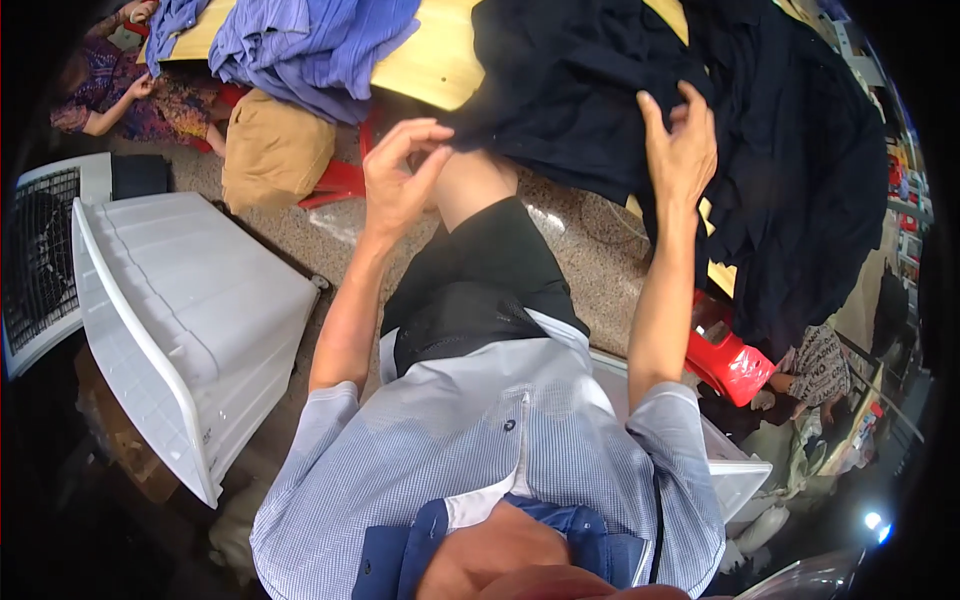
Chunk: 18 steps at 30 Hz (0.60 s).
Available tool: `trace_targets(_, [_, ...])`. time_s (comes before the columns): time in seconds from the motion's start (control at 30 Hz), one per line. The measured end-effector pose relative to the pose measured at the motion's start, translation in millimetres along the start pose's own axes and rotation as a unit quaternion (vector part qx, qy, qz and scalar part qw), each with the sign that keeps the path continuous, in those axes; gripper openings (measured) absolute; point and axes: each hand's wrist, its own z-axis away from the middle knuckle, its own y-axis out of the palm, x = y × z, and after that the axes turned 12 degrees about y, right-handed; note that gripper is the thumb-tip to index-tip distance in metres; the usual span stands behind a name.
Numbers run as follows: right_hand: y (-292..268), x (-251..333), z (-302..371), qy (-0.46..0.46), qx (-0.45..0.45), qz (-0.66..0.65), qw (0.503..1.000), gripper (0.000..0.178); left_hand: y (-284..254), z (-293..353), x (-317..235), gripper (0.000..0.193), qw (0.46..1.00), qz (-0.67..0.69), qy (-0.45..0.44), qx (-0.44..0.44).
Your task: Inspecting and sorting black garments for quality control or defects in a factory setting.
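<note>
Dark navy cloth (pixel 570 90) lies spread over a pale wooden tabletop (pixel 430 68) in front of me, hanging over its near edge toward my lap. My left hand (pixel 400 175) is at the cloth's left corner, thumb and fingers bent together around its tip. Over the right part of that cloth is my right hand (pixel 682 150), thumb and fingers apart, holding nothing. Whether its fingertips touch the fabric is hard to see. More dark cloth (pixel 800 180) is heaped to the right and drapes down off the table.
Blue-purple garments (pixel 300 50) lie at the table's far left. A tan cloth bundle (pixel 275 150) rests on a red stool (pixel 340 185). A large white plastic bin (pixel 200 290) stands tilted at my left. Near my right elbow is a red plastic stool (pixel 730 360). Another person (pixel 110 95) sits far left.
</note>
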Motion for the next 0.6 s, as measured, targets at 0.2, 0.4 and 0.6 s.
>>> trace_targets(0.2, [30.7,-8.2,-24.2,-0.197,0.020,0.045,0.979,0.024,5.7,-15.6,15.9,0.024,0.997,0.061,-0.037,-0.038])
trace_targets(0.4, [2.3,-12.3,-50.8,-0.221,-0.101,-0.061,0.968,0.015,22.1,-40.6,14.8,0.024,0.977,0.181,-0.079,-0.085])
trace_targets(0.6, [-20.3,-8.0,-80.2,-0.072,-0.043,-0.054,0.995,0.019,27.2,-61.1,16.6,0.027,0.952,0.261,-0.122,-0.107])
